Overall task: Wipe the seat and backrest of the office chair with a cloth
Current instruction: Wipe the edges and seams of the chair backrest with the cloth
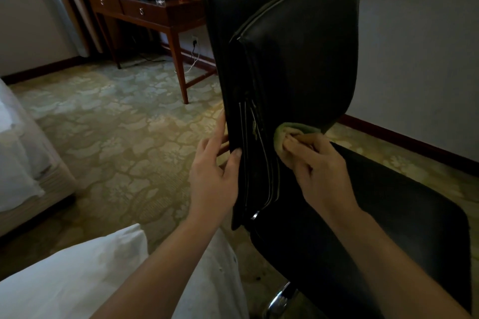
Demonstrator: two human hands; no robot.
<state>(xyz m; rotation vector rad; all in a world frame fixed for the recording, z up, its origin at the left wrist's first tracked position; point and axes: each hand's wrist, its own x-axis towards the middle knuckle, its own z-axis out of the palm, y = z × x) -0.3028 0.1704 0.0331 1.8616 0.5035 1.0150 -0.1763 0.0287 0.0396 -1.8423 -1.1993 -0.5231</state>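
Black office chair (290,64), backrest upright and seat (388,202) lower right: left hand (215,176) gripping the backrest's side edge, thumb in front; right hand (321,165) curled around green cloth (287,132), pressing it against the lower backrest.

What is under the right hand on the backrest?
A green cloth, pressed by the right hand against the lower backrest. Fingers cover most of it; the leather beneath is hidden.

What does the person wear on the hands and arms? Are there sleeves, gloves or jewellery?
Nothing. The left hand and right hand have no gloves, rings or watch. The left forearm and right forearm are bare to the picture's edge; no sleeve shows.
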